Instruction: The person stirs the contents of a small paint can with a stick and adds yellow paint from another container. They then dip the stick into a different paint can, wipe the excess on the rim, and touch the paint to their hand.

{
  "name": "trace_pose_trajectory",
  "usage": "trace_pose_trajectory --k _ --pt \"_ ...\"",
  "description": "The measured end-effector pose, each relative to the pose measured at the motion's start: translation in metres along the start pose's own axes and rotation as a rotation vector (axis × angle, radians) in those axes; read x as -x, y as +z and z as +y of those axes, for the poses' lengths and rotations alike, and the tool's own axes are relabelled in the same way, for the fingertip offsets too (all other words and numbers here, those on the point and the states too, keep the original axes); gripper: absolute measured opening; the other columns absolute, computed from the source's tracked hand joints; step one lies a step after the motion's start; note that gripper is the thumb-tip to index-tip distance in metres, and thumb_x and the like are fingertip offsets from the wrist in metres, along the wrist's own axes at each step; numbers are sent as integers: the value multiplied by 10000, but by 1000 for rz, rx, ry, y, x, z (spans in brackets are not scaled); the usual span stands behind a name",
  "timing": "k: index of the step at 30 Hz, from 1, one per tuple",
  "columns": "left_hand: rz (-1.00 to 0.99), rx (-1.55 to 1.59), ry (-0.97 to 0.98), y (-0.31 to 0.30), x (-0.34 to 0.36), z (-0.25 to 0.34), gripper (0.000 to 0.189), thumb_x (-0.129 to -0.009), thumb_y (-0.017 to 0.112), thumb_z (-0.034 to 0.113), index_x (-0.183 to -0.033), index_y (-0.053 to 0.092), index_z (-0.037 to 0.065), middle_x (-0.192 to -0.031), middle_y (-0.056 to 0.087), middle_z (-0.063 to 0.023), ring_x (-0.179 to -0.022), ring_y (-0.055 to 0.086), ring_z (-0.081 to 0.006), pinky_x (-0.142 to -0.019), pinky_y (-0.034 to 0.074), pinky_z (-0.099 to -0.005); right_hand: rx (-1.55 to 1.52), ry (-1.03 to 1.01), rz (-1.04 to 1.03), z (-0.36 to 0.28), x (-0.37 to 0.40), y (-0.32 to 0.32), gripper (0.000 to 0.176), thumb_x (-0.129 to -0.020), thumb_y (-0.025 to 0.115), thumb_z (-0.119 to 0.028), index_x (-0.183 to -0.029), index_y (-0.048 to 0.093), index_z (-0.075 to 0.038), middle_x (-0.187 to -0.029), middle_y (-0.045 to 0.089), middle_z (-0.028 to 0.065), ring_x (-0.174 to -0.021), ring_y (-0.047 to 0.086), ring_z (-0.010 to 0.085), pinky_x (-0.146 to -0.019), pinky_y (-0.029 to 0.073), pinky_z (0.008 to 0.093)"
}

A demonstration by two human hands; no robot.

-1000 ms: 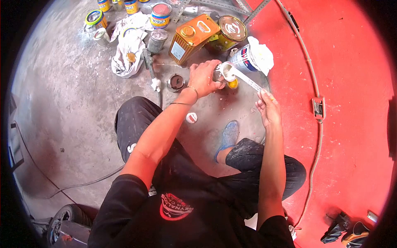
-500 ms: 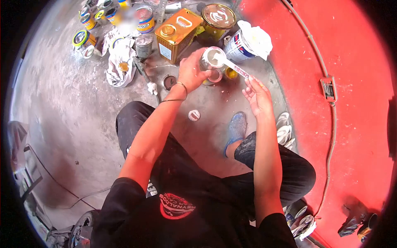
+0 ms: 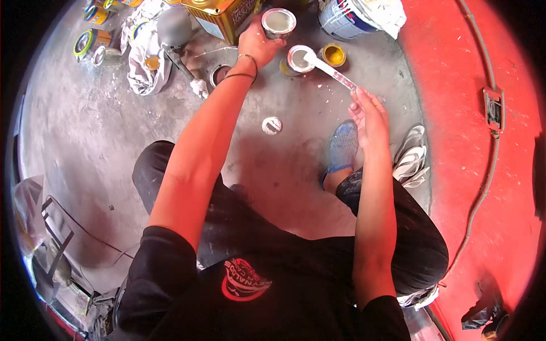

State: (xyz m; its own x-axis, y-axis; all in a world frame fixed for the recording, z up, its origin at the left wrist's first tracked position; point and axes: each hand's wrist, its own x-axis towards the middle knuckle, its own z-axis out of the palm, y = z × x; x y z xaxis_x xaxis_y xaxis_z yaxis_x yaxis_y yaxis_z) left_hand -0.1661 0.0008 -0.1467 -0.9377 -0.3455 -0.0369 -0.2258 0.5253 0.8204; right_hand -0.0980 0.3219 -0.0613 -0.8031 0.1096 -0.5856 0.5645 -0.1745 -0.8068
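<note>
My left hand [image 3: 259, 46] is wrapped round the side of an open paint can [image 3: 278, 21] with pale grey paint in it. Between the fingers of my right hand [image 3: 369, 116] is a paint stirring stick [image 3: 341, 78], its far end coated white. That coated end overlaps the rim of a second small can [image 3: 295, 66], also holding grey paint, on the floor. Beside this can stands a small pot of yellow paint [image 3: 333, 55]. A round lid [image 3: 272, 125] lies on the concrete nearer to me.
A gold rectangular tin [image 3: 211, 27] and a white bucket [image 3: 344, 24] stand at the back. Rags [image 3: 147, 71] and several cans lie to the left. A cable [image 3: 481, 187] runs over the red floor at right, near white flip-flops [image 3: 410, 162].
The left hand's can has moved away from the stick, up and left of the second can. The stick's coated end is now over that second can. The view has shifted.
</note>
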Motion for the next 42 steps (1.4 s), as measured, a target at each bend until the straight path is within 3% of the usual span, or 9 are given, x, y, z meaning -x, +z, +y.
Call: trace_pose_trajectory --k 6,11,12,13,15,19,30,33,42 --pt "-74 -74 -179 35 -7 -42 929 -771 981 302 -1556 525 110 -1404 743 -207 -1326 702 -411 -1135 557 -463 234 -209 88 -9 -2 34 288 -1003 819 -173 -1203 782 32 -1034 799 72 -805 708 108 -738 553 250" --pt "61 -52 -205 44 51 -66 906 -905 755 183 -1653 324 -95 -1563 578 -354 -1505 549 -448 -1250 460 -440 415 -336 105 -26 0 57 273 -991 823 -151 -1161 792 60 -969 815 90 -722 707 105 -666 547 265" --pt "221 5 -134 82 70 -107 780 -916 699 136 -1612 428 -89 -1555 586 -339 -1512 546 -415 -1268 430 -450 433 -346 110 -27 -1 61 274 -991 823 -159 -1158 794 57 -953 815 89 -719 710 104 -664 548 267" --pt "306 -82 -228 63 95 -56 585 -921 684 98 -1466 577 -84 -1404 687 -278 -1369 656 -388 -1176 517 -452 453 -354 114 -26 -2 65 276 -991 823 -166 -1156 796 54 -936 815 87 -715 713 103 -662 550 270" --pt "204 837 -826 76 112 -36 371 -1038 693 253 -1251 640 -46 -1122 748 -187 -1112 743 -346 -938 627 -471 491 -356 118 -22 -2 71 274 -992 823 -178 -1151 802 43 -912 815 84 -716 721 103 -662 554 275" --pt "-174 1696 -1385 68 85 1 620 -1060 702 469 -1393 620 -48 -1345 676 -265 -1237 684 -461 -1014 622 -636 494 -371 153 -18 1 75 265 -988 822 -195 -1143 812 19 -886 813 83 -720 736 108 -667 560 279" --pt "-401 1835 -880 80 70 67 558 -1073 641 456 -1480 610 75 -1477 661 -182 -1351 656 -441 -1130 559 -702 438 -408 331 -60 52 60 235 -970 816 -178 -1111 816 11 -863 805 88 -720 728 112 -677 556 289" --pt "-507 1878 -756 66 60 100 639 -1103 559 477 -1515 524 -11 -1481 645 -250 -1317 698 -450 -1080 609 -662 356 -506 395 -81 72 62 201 -968 813 -145 -1087 818 16 -875 812 90 -755 736 120 -716 572 297" --pt "-489 1734 -475 28 37 176 672 -1058 692 444 -1493 540 -45 -1451 686 -192 -1370 670 -342 -1219 530 -545 330 -717 492 -121 89 81 225 -963 831 -149 -1082 801 39 -884 796 88 -764 725 126 -698 544 280"
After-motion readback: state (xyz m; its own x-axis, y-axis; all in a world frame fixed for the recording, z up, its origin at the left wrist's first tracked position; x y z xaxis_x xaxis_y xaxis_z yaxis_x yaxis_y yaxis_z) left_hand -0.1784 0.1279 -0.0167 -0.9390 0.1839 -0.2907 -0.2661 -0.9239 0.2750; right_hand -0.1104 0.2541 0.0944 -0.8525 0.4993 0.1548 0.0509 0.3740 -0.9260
